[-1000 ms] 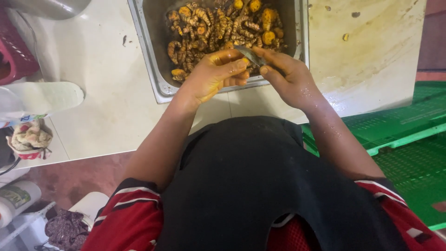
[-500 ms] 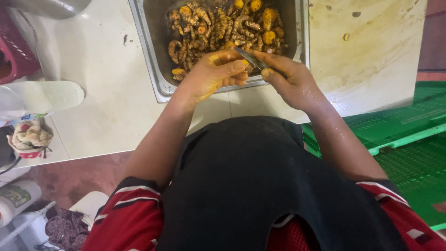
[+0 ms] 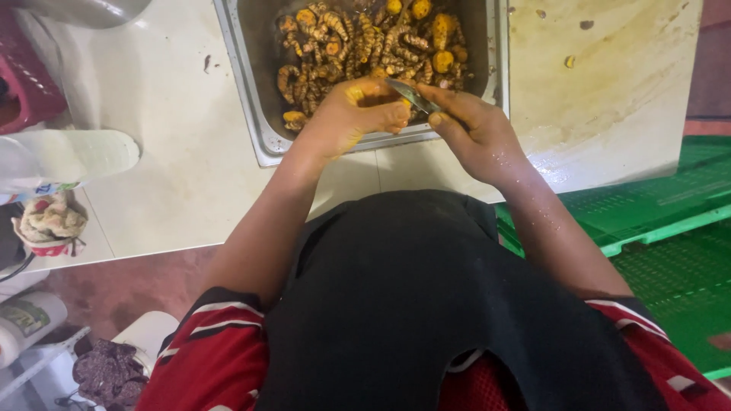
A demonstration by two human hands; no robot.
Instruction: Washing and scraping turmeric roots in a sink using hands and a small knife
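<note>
My left hand (image 3: 358, 114), stained yellow, is closed around a small piece of turmeric root over the near rim of a steel tray (image 3: 251, 91). My right hand (image 3: 476, 129) grips a small knife (image 3: 411, 95) whose blade lies against the root in the left hand. The tray holds a heap of brown and orange turmeric roots (image 3: 365, 42). Both hands meet at the tray's front edge; the held root is mostly hidden by my fingers.
The tray stands on a pale tiled counter (image 3: 152, 152) with yellow stains at the right (image 3: 609, 84). Green plastic crates (image 3: 662, 228) lie at the right. A white sandal (image 3: 68, 156), a red crate (image 3: 30, 84) and a cloth bundle (image 3: 49, 224) are at the left.
Both hands have stayed at the tray's front edge; the knife has shifted only slightly against the root.
</note>
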